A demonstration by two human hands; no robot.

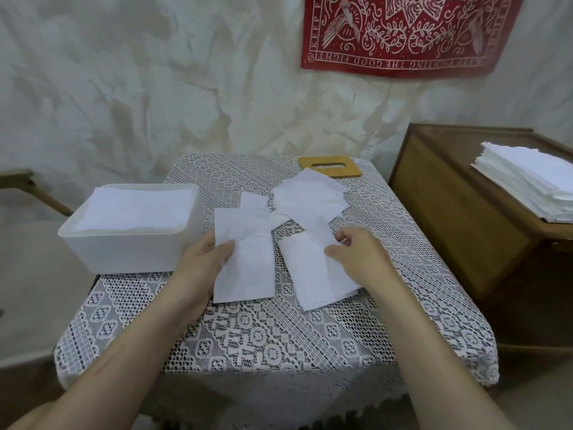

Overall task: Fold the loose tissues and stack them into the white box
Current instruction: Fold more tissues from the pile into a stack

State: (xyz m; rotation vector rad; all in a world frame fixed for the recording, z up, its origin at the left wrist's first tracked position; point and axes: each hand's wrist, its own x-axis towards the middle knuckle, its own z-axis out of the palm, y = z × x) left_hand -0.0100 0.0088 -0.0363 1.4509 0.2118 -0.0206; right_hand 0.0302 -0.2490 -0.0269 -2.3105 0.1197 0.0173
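Observation:
The white box [124,249] stands at the table's left, with folded tissues [139,209] stacked nearly to its rim. My left hand [204,259] pinches the left edge of a folded white tissue [248,268] lying just right of the box. My right hand [359,256] rests on a second folded tissue [316,274], thumb on top of it and fingers curled at its right side. Several loose, unfolded tissues [310,197] lie in a heap behind both, toward the table's far side.
A lace cloth [279,336] covers the small table. A wooden lid with a slot [330,169] lies at the far right corner. A wooden cabinet [465,218] stands to the right, bearing a tall stack of white tissues [527,181].

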